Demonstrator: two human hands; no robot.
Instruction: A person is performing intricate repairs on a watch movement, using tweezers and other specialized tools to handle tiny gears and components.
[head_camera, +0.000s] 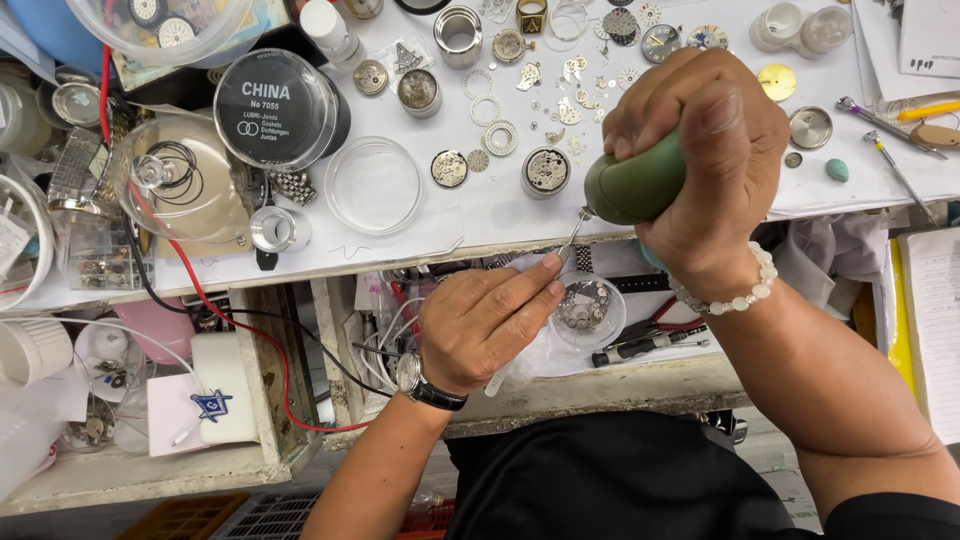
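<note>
Bench layout, hands at front edge.
Blower (635, 187) in right hand (700, 165), above left hand (487, 320); watch movement (546, 170) just left of blower; glass dish (375, 185) farther left.

A green rubber blower bulb (635, 187) lies squeezed in the right hand (700, 165), tilted so its thin metal nozzle (577, 230) points down and to the left, over the front edge of the white bench (480, 215). The nozzle tip ends just at the fingertips (550, 265) of the left hand (480, 325), which pinch something too small to make out. The bulb is matte, rounded, mostly hidden by the gripping fingers.
</note>
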